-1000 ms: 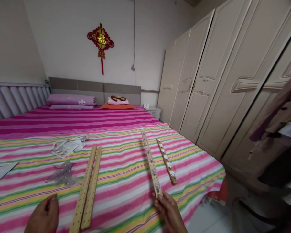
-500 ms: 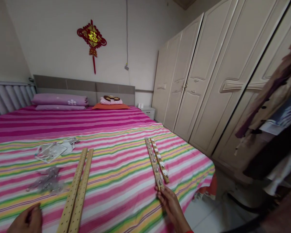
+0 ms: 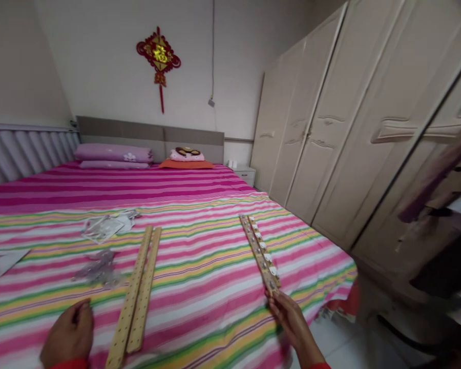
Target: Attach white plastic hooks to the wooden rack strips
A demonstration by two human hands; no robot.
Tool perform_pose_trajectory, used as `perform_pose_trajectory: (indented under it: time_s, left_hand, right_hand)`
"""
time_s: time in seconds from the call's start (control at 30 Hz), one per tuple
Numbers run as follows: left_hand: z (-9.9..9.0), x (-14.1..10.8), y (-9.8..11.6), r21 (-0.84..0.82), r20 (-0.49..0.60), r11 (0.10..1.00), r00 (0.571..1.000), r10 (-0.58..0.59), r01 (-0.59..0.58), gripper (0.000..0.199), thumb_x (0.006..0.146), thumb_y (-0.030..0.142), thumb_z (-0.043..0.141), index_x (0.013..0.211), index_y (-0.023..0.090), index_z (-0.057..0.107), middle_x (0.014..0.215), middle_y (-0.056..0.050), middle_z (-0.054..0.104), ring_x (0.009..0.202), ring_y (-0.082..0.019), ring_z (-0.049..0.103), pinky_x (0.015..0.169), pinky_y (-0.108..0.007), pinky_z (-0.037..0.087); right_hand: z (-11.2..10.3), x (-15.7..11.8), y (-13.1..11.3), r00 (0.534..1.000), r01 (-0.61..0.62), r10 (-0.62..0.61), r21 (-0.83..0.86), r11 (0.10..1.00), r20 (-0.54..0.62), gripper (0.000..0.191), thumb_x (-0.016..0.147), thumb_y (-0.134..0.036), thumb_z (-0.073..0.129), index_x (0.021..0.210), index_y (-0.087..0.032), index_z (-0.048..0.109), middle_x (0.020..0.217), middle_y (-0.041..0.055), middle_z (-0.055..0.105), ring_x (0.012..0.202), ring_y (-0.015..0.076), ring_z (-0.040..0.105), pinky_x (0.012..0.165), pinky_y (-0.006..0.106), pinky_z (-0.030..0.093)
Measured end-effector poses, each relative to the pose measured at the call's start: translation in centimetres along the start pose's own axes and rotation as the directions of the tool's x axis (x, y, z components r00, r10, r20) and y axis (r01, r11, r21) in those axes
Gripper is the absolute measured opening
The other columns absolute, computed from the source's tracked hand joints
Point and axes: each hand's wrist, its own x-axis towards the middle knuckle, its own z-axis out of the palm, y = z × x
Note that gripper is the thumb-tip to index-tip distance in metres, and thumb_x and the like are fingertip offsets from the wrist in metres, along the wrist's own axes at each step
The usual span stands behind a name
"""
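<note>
strips [image 3: 146, 289]: tan, dark-dotted | bedspread [image 3: 200, 271]: pink, white, yellow, green stripes | sheet [image 3: 200, 182]: magenta stripes

Wide lane here, folks: bare striped sheet [image 3: 200, 287] runs all the way between the perforated strips [image 3: 131, 297] and the right hand [image 3: 288, 312]! Beyond that, a squeeze: the white-studded strip [image 3: 267, 257] crowds right alongside the held strip [image 3: 256, 253]. Over at the left hand [image 3: 71, 328], those perforated strips bar the rightward route, and a crumpled plastic bag [image 3: 102, 269] sits dead ahead, clear packets [image 3: 103, 228] behind it.
</note>
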Motion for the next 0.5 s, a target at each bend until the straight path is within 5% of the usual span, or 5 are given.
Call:
perform_pose_trajectory:
  time_s: [0.17, 0.3, 0.4, 0.5]
  left_hand:
    - [-2.2, -2.1, 2.8, -0.048, 0.024, 0.998, 0.999, 0.039, -0.038, 0.033, 0.080, 0.038, 0.049, 0.100, 0.021, 0.068, 0.093, -0.007, 0.069, 0.079, -0.021, 0.060, 0.062, -0.029, 0.043]
    - [-2.1, -2.7, 2.8, -0.105, 0.000, 0.991, 0.997, 0.080, -0.080, 0.034, 0.084, 0.037, 0.043, 0.100, 0.018, 0.067, 0.093, -0.008, 0.068, 0.081, -0.019, 0.060, 0.068, -0.027, 0.044]
    - [-2.1, -2.9, 2.7, -0.102, 0.001, 0.991, 0.996, 0.087, -0.087, 0.035, 0.086, 0.037, 0.041, 0.101, 0.017, 0.066, 0.093, -0.008, 0.068, 0.082, -0.019, 0.060, 0.070, -0.028, 0.044]
    - [-2.2, -3.0, 2.8, -0.101, 0.012, 0.991, 0.996, 0.093, -0.091, 0.036, 0.087, 0.036, 0.040, 0.102, 0.016, 0.065, 0.095, -0.009, 0.068, 0.083, -0.019, 0.060, 0.072, -0.028, 0.044]
  right_hand:
    - [-1.4, 0.4, 0.4, 0.995, 0.009, -0.007, 0.014, 1.000, -0.104, 0.031, 0.044, -0.019, 0.087, 0.072, -0.015, 0.074, 0.080, 0.0072, 0.075, 0.069, 0.0190, 0.069, 0.063, 0.026, 0.060]
    - [-0.5, -1.3, 4.2, 0.984, 0.035, -0.035, -0.003, 0.999, -0.174, 0.027, 0.045, -0.027, 0.088, 0.062, -0.019, 0.069, 0.057, 0.0002, 0.067, 0.048, 0.0135, 0.060, 0.044, 0.023, 0.052]
    - [3.1, -4.2, 8.5, 0.989, -0.068, 0.087, -0.149, 0.986, 0.123, 0.030, 0.055, -0.039, 0.085, 0.059, -0.017, 0.064, 0.043, -0.0026, 0.056, 0.038, 0.0097, 0.049, 0.038, 0.021, 0.041]
    - [8.6, -6.9, 11.9, 0.886, -0.152, 0.285, -0.354, 0.923, 0.365, 0.039, 0.061, -0.049, 0.080, 0.068, -0.014, 0.064, 0.052, 0.0011, 0.064, 0.035, 0.0081, 0.050, 0.036, 0.018, 0.035]
